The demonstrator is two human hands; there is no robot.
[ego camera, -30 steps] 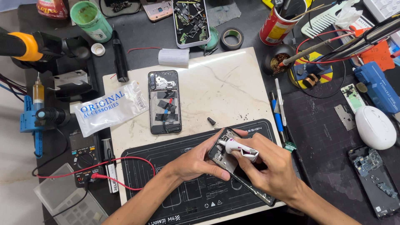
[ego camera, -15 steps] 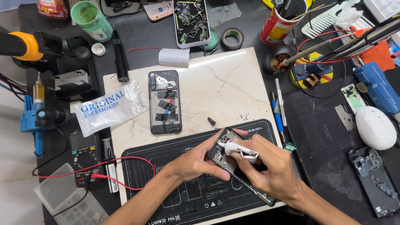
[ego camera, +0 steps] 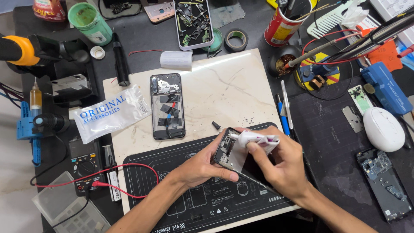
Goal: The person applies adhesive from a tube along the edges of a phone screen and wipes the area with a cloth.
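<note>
We take the black repair mat as our landmark: both of our hands work over its upper right part. Our left hand comes in from the lower left and has its fingers closed around an opened phone, gripping it along the left and lower edges with the thumb across the bottom, so the phone is raised off the mat and tilted, its bare inside facing up toward us. The phone's long axis runs on a slant, from its upper end near the mat's top border down and to the right, where the rest of it passes under our right hand. That hand is wrapped shut on a small white tube, which lies almost level, its narrow nozzle pointing left and its flat crimped tail to the right. The nozzle tip sits at the phone's upper end, touching it or just shy of it; we cannot tell which. So the phone lies directly left of and below the tube's grip, and our right hand is the nearer one to the spot where the tip meets the frame. Above the mat, on the pale marble slab, a second opened phone lies flat and upright, well apart from our hands, with a clear plastic bag just to its left. A small black cap-like piece rests just above the mat's top border.
</note>
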